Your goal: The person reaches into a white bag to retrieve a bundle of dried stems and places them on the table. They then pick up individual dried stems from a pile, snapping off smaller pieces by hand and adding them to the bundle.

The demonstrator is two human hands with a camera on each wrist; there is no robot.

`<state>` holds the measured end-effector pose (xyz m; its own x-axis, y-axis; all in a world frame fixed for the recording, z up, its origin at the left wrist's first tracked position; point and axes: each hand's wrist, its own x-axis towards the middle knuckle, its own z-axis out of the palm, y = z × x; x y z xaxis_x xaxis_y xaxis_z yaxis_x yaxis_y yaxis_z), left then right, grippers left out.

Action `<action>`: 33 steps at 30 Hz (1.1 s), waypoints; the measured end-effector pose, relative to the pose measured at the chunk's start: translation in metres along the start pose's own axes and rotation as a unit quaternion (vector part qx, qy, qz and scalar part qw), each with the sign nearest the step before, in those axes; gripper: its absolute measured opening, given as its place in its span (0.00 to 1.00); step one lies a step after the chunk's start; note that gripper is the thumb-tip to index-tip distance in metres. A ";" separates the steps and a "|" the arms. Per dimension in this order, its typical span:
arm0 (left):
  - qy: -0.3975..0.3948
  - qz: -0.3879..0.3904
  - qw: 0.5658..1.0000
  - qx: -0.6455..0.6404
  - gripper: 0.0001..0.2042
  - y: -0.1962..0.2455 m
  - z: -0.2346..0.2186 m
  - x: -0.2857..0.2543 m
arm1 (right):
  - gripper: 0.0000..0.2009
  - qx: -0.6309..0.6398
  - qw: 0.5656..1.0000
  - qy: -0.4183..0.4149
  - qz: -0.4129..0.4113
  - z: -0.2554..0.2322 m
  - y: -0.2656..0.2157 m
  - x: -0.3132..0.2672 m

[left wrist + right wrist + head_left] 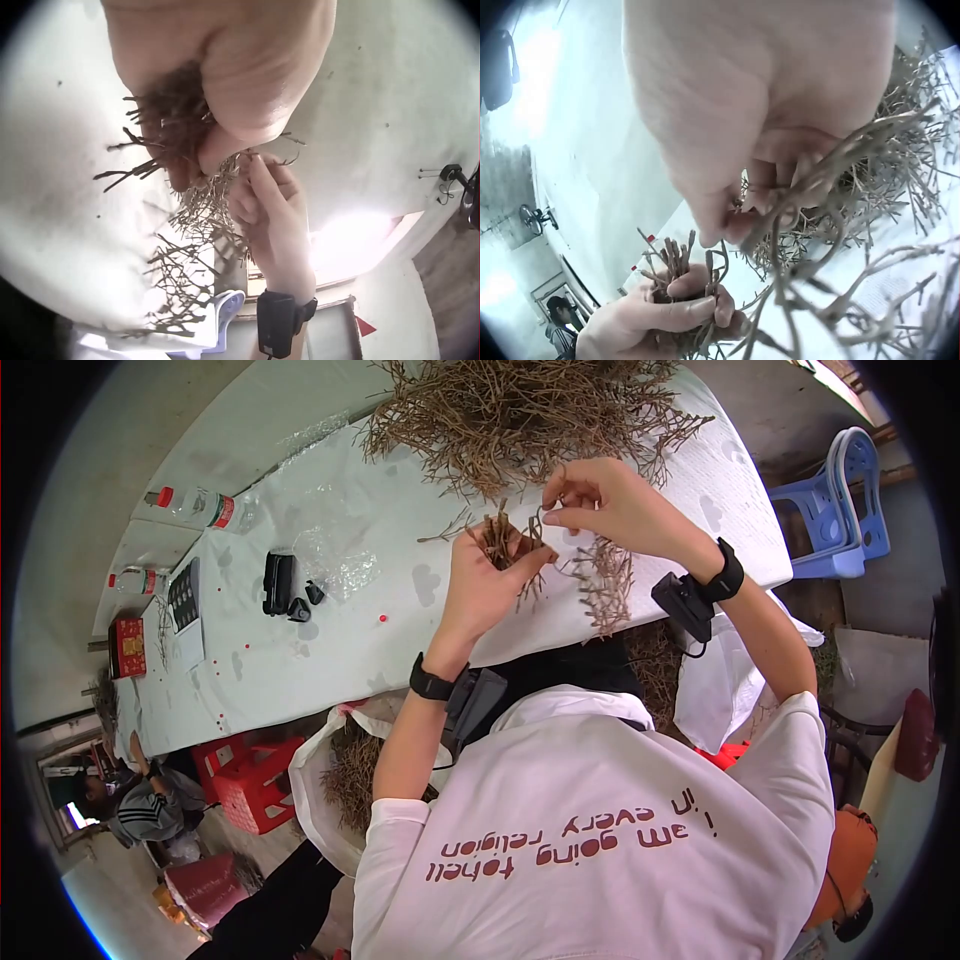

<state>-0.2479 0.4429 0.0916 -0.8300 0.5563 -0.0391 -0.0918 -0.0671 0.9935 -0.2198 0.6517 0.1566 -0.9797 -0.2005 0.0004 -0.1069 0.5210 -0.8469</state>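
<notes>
In the head view the left hand (pixel 478 582) grips a bundle of thin brown twigs (pixel 497 540), their cut ends sticking up past the fingers. Just right of it, the right hand (pixel 610 505) pinches a twig between thumb and fingers; its branching part (pixel 605 585) hangs below over the table edge. In the right wrist view the held bundle (pixel 676 262) stands upright in the left hand (pixel 656 319), close under the right fingertips. The left wrist view has the bundle (pixel 169 120) partly hidden by the palm.
A large twig heap (pixel 530 410) lies at the far side of the white table (pixel 330 660). Bottles (pixel 200 507), a black case (pixel 279 584) and a printed sheet (pixel 187 610) are at the left. Blue stools (pixel 840 510) stand right; a sack of twigs (pixel 345 780) is below the edge.
</notes>
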 end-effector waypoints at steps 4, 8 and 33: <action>-0.019 -0.032 0.999 -0.001 0.11 0.006 -0.013 -0.010 | 0.09 -0.069 0.997 -0.039 0.004 -0.004 -0.002 0.001; -0.026 -0.068 0.997 0.013 0.08 0.015 -0.023 -0.021 | 0.13 -0.078 0.992 -0.097 0.000 -0.006 -0.007 -0.001; -0.006 -0.105 0.989 -0.106 0.06 0.012 -0.081 -0.068 | 0.16 0.054 0.998 0.024 -0.024 -0.068 -0.008 -0.015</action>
<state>-0.2372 0.3374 0.0974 -0.7739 0.5867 -0.2387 -0.3749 -0.1206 0.9192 -0.2156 0.7069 0.1994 -0.9811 -0.1818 0.0658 -0.1376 0.4179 -0.8980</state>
